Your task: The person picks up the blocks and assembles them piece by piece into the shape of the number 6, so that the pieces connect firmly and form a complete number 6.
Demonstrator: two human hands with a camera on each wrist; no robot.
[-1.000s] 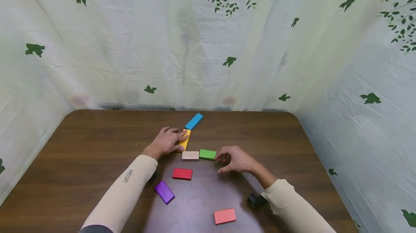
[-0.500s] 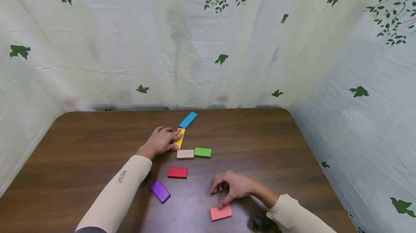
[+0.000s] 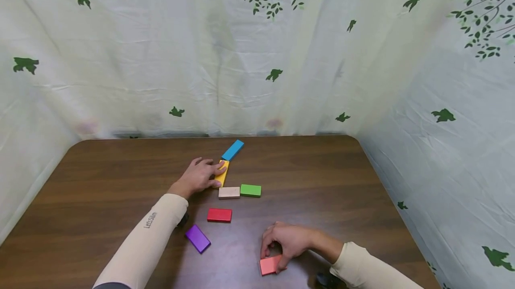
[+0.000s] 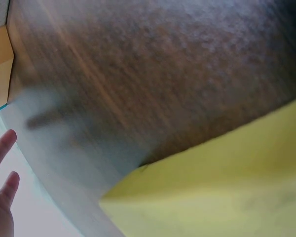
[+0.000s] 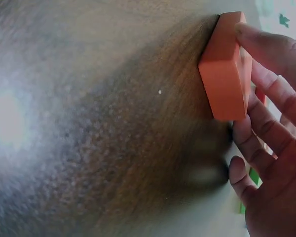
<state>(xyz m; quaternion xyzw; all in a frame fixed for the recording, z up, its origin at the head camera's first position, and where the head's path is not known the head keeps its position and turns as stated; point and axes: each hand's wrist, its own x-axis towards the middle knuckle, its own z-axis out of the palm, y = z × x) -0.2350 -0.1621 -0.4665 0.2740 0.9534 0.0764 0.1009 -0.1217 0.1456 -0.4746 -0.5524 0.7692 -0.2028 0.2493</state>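
Salmon-pink, wooden-looking oblong block [image 3: 268, 265] on brown wood-grain bench [image 3: 132, 177], right grip [image 3: 290, 239] pinching it: off-centre hold could let it twist; left grip [image 3: 198, 176], relaxed fingers touching yellow oblong block [image 3: 221, 177], could nudge that askew.

On the brown table [image 3: 120, 181] lie seven blocks — blue [image 3: 233, 150], yellow [image 3: 222, 176], beige [image 3: 229, 193], green [image 3: 250, 191], red [image 3: 219, 215], purple [image 3: 198, 239] and pink [image 3: 268, 265].

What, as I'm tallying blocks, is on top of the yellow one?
Part of the left hand lies over the yellow block; no other block shows on it. Whatever the fingers cover is hidden.
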